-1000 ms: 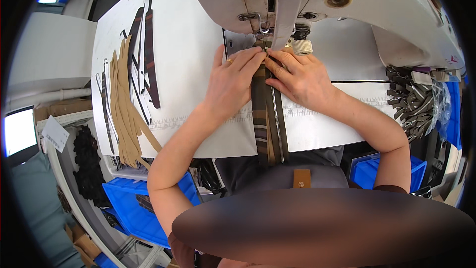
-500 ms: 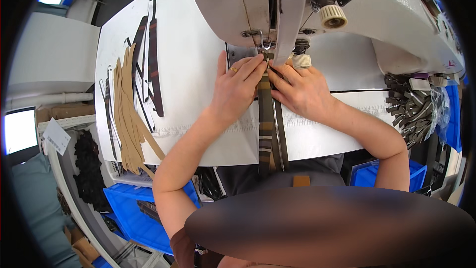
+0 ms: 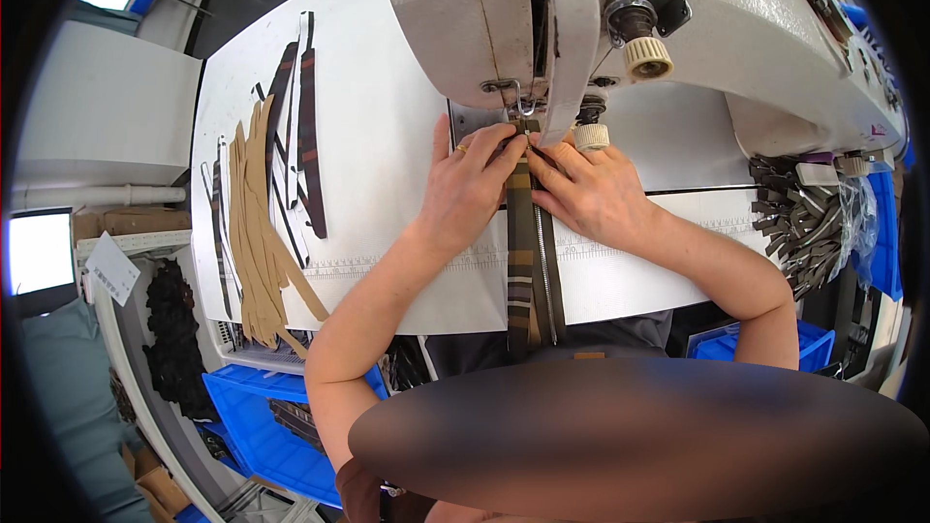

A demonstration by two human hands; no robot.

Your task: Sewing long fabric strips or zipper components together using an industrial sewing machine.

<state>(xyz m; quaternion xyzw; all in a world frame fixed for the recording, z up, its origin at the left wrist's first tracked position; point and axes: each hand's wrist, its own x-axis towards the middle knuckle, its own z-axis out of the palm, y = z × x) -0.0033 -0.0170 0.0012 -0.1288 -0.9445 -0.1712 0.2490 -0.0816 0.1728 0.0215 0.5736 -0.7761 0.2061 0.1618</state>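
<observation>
A white sewing machine (image 3: 450,10) overhangs the worktable (image 3: 358,58). A metal zipper on dark olive tape (image 3: 545,281) lies lengthwise under the needle area, beside a striped fabric strip (image 3: 519,300), both hanging over the front edge. My left hand (image 3: 465,184) has its fingers bent together on the strip just before the presser foot, thumb out to the left. My right hand (image 3: 596,189) grips the zipper from the right, fingers curled at the same spot. The fingertips nearly meet; what lies directly beneath them is partly hidden.
Tan strips (image 3: 254,232) and dark strips (image 3: 312,136) lie at the table's left. A pile of olive zippers (image 3: 785,223) with plastic bags sits at the right. Blue bins (image 3: 247,426) are below. A lit screen (image 3: 39,252) stands at far left.
The whole scene has slid lower in the picture as the view moved. Both hands stay at the presser foot on the zipper and strip, with only slight shifts of the fingers.
</observation>
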